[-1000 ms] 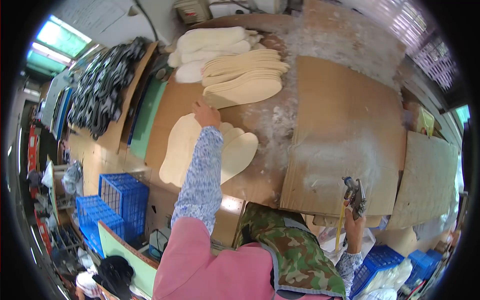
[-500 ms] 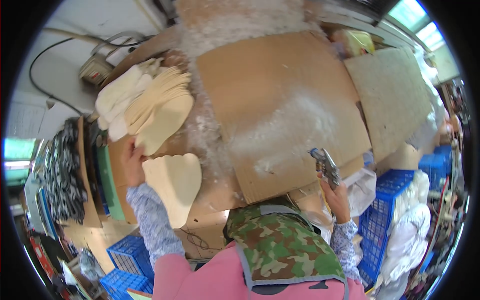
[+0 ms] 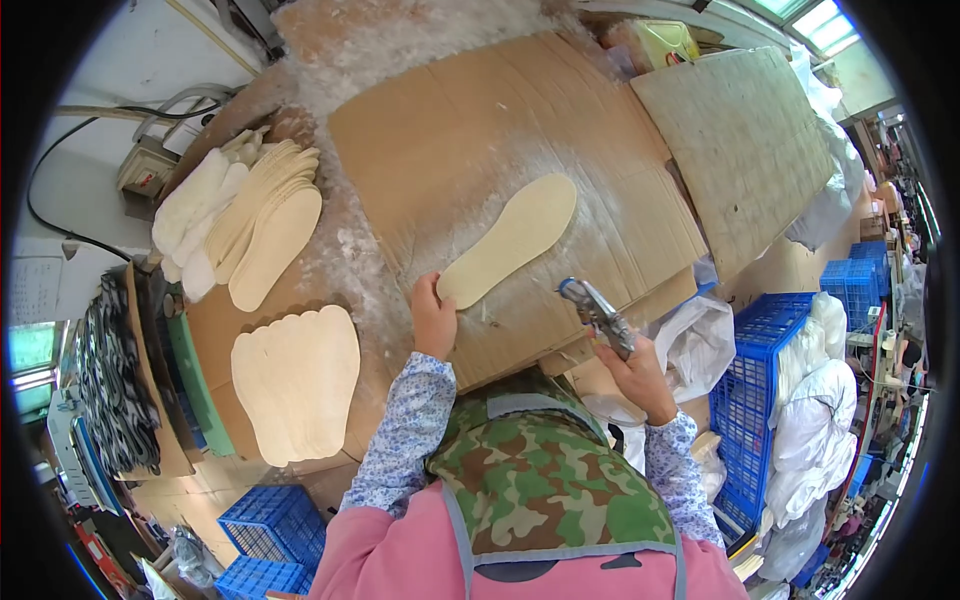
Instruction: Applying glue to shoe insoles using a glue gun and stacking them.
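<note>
My left hand (image 3: 434, 318) pinches the near end of a cream insole (image 3: 515, 238), which lies slantwise on the brown cardboard sheet (image 3: 410, 130). In my right hand (image 3: 640, 378) is a metal spray gun (image 3: 600, 318), its nozzle pointing up and left, just right of the insole and apart from it. Farther left a fanned stack of cream insoles (image 3: 275, 245) leans beside white fluffy pieces (image 3: 190, 215). Nearer me, several insoles (image 3: 298, 385) lie overlapped in a fan at the table's left edge.
White fluffy residue (image 3: 440, 40) covers the table's far part. A worn grey-brown board (image 3: 740, 150) lies at the right. Blue plastic crates (image 3: 765, 400) stand right of me, with white bags (image 3: 815, 430) beside them; another blue crate (image 3: 270, 520) is lower left. Dark strips (image 3: 120, 360) hang at the left.
My left hand has moved right from the insole stack, bringing an insole onto the cardboard. The spray gun in my right hand has shifted left within the view, which has itself turned.
</note>
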